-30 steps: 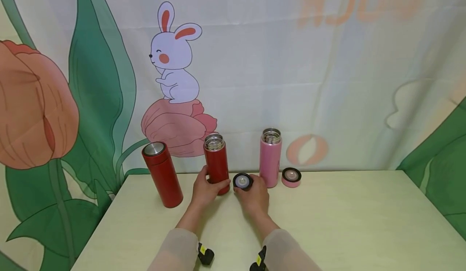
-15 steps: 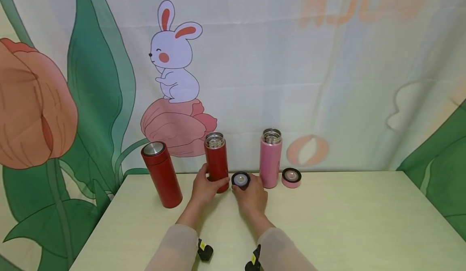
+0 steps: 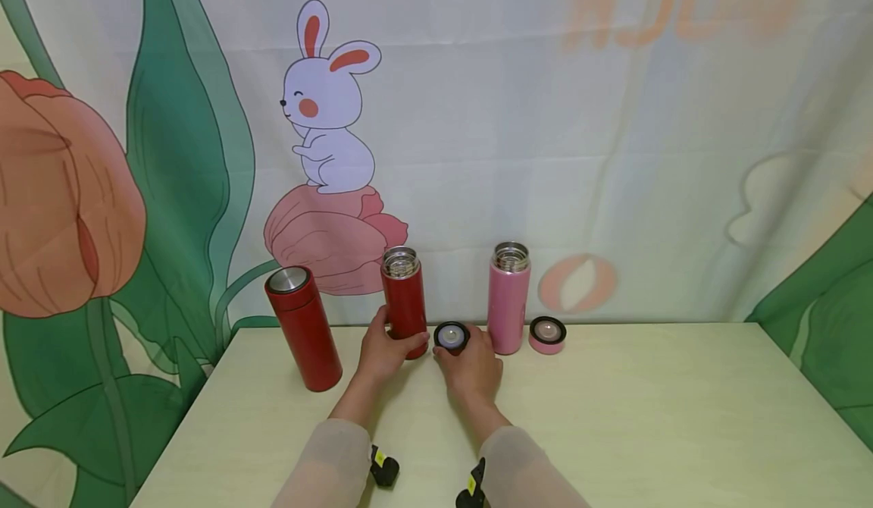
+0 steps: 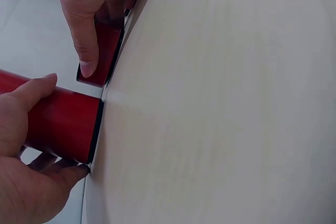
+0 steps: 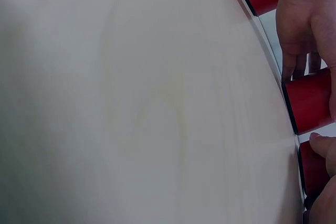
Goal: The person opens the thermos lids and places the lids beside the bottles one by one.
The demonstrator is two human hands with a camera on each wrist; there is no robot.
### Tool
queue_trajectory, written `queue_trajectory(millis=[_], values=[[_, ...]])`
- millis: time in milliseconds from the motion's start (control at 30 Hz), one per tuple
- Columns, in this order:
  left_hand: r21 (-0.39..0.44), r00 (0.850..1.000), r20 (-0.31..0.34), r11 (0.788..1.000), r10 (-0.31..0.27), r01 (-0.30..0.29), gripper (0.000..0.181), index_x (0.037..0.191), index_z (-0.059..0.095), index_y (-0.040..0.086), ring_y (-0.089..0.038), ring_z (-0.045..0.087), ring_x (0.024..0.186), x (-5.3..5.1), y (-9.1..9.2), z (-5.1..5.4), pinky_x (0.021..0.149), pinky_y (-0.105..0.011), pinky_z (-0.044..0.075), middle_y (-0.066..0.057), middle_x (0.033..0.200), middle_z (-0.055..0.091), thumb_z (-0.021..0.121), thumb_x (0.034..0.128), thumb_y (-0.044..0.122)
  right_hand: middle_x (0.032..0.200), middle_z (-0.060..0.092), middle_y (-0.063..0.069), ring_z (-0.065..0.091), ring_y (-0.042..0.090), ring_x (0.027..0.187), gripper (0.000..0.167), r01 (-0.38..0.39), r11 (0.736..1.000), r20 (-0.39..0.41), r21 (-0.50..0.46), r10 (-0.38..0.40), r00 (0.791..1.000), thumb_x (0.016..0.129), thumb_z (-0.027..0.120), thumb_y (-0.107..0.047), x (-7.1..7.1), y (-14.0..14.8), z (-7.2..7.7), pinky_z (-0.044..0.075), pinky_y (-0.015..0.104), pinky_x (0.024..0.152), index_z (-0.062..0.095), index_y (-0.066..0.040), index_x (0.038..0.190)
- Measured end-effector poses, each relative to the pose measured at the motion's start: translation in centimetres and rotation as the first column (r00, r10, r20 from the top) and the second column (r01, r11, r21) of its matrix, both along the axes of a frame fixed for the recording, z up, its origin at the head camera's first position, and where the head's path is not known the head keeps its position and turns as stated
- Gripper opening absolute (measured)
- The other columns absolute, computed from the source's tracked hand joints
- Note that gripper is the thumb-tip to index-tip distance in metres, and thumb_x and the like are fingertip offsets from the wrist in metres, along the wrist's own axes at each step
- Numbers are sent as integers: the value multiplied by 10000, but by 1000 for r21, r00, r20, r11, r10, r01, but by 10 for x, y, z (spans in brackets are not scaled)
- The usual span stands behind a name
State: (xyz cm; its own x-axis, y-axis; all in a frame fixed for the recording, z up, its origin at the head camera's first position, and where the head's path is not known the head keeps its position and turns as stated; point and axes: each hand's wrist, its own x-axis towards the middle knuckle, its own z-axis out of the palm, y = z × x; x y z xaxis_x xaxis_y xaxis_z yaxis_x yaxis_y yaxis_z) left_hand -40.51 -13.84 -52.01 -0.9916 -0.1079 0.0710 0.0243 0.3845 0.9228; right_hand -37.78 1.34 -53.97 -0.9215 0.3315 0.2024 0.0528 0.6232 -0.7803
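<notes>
Open red bottle (image 3: 404, 303) and red lid (image 3: 452, 337): lower centre of frame, one hand on each.
Left to right: capped red bottle (image 3: 307, 333) upright, lower left of centre; left hand (image 3: 383, 352), thumb and fingers wrapped round the uncapped one near its base; right hand (image 3: 475, 368), fingers clamped on the lid, underside up; open pink bottle (image 3: 508, 307) upright, right of centre; pink lid (image 3: 548, 334) just beside it, underside up. All on desk (image 3: 648, 417).

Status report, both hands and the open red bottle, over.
Left hand gripping open red bottle. Right hand holding red lid, underside up. Nothing over bottle mouth.
</notes>
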Motion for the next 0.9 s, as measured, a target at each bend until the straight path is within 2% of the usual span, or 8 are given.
queue_trajectory(millis=[167, 300, 500, 700, 900], values=[[6, 1000, 18, 1000, 1, -1, 797, 1522, 399, 154, -382, 572, 1336, 0, 0, 0, 1106, -549, 492, -149, 1452, 555, 840, 867, 257, 1236, 699, 135, 652, 346, 1156, 622, -6, 1000, -5, -6, 6, 1000, 758, 925, -322, -1, 2, 0, 479, 563, 992, 648, -91, 1264], [14, 1000, 24, 1000, 7, -7, 879, 1574, 333, 137, -424, 552, 1361, 3, -1, 0, 1120, -563, 476, -181, 1499, 514, 839, 865, 258, 1270, 679, 146, 634, 348, 1187, 723, -48, 999, -7, -21, 48, 999, 716, 950, -283, 0, 4, -2, 458, 587, 1017, 608, -80, 1320], [28, 1000, 19, 1000, 0, 0, 941, 1590, 301, 88, -485, 517, 1385, 9, -4, 4, 1128, -570, 466, -225, 1520, 473, 854, 834, 179, 1376, 594, 219, 592, 408, 1248, 875, -121, 993, 1, -19, 121, 993, 688, 946, -215, 5, 11, 0, 444, 617, 1055, 525, 2, 1423], [-74, 999, 42, 997, 11, -8, 963, 1581, 301, 58, -483, 492, 1396, 26, -10, 11, 1126, -573, 462, -237, 1544, 426, 871, 824, 231, 1444, 504, 274, 577, 481, 1265, 952, -184, 982, 60, -42, 186, 981, 694, 922, -162, 14, 17, 7, 477, 573, 1081, 442, 65, 1484], [-156, 994, 106, 988, -1, 17, 945, 1587, 283, 67, -474, 446, 1440, 52, -17, 21, 1109, -583, 473, -234, 1581, 380, 845, 853, 260, 1462, 469, 307, 538, 463, 1325, 957, -244, 966, 99, -82, 252, 963, 688, 919, -136, 26, 22, 12, 469, 549, 1106, 428, 90, 1478]])
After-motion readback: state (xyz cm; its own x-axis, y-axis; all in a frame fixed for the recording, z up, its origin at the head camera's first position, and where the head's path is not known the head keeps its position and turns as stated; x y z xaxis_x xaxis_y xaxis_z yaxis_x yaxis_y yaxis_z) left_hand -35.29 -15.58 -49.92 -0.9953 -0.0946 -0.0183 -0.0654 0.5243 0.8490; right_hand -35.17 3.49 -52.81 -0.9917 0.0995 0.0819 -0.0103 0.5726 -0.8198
